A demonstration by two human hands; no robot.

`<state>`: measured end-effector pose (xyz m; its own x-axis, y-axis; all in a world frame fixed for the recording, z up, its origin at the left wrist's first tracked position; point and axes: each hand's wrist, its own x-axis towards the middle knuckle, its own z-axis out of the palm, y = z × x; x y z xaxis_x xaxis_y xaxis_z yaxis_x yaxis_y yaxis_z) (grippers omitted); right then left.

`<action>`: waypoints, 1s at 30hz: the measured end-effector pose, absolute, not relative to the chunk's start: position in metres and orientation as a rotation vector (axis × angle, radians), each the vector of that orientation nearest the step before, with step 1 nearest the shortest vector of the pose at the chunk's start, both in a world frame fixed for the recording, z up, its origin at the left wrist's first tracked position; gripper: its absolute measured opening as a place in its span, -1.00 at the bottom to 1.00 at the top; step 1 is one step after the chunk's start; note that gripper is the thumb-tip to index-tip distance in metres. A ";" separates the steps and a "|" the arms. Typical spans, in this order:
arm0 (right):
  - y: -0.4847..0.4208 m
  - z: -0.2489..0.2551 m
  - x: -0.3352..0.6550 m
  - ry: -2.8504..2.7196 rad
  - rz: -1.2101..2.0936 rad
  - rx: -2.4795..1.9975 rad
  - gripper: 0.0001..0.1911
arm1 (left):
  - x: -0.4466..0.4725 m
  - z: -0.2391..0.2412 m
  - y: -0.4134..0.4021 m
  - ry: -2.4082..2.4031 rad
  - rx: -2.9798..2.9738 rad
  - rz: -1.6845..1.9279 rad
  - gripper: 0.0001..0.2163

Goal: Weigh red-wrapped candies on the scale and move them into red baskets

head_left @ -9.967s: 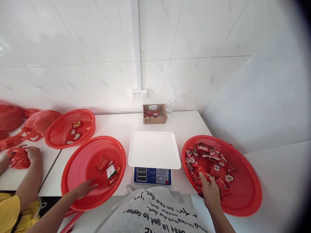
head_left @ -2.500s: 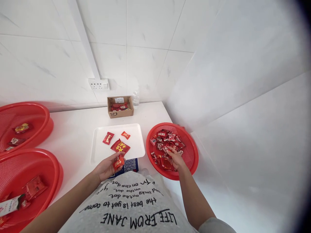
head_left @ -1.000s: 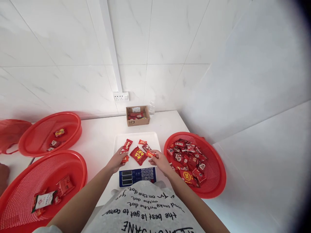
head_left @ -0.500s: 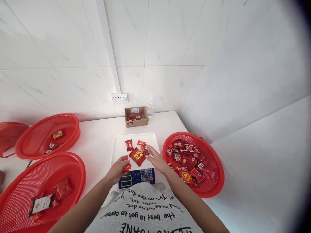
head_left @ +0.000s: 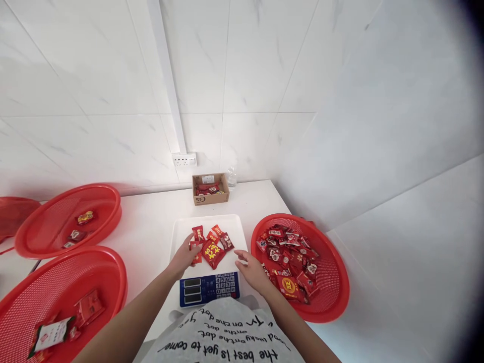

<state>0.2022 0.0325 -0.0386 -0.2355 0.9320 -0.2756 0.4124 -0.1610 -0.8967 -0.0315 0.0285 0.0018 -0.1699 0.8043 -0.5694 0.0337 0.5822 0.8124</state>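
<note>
My left hand [head_left: 185, 258] is at the left side of a white scale tray [head_left: 230, 224], its thumb and fingers on a small red-orange snack packet [head_left: 195, 251]. Part of that packet is covered by the fingers. My right hand [head_left: 247, 265] hovers by the tray's right edge, fingers apart and holding nothing. Between the hands lies a larger red packet with yellow characters [head_left: 213, 253]. Around it on the tray are a dark red packet [head_left: 227, 241], a red packet [head_left: 197, 233] and an orange-red one [head_left: 216, 230].
The scale's blue keypad panel [head_left: 209, 289] faces me. At right stands a red mesh basket [head_left: 335, 267] full of red packets. Two red baskets [head_left: 113, 201] [head_left: 121, 282] with a few packets are at left. A cardboard box [head_left: 212, 198] of packets and a clear plastic item [head_left: 231, 177] sit behind.
My right hand has let go of the dark red packet, now lying on the tray, and drawn back to the right. My left hand has moved its packet slightly up the tray.
</note>
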 end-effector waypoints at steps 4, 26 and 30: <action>0.027 -0.037 0.198 -1.759 1.381 -1.465 -0.53 | -0.039 -0.007 0.052 1.600 0.728 0.735 -0.26; 0.090 -0.037 0.149 -2.387 1.041 -1.472 -0.35 | -0.031 0.004 0.009 1.455 0.674 0.718 -0.46; 0.088 -0.037 0.155 -2.398 1.075 -1.350 -0.40 | -0.032 0.006 -0.005 1.380 0.460 0.721 -0.62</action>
<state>0.1550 0.0881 -0.0372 -0.5685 0.8030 -0.1787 0.6678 0.3236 -0.6703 -0.0322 -0.0054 0.0063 0.0316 0.6966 -0.7167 -0.1897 0.7082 0.6800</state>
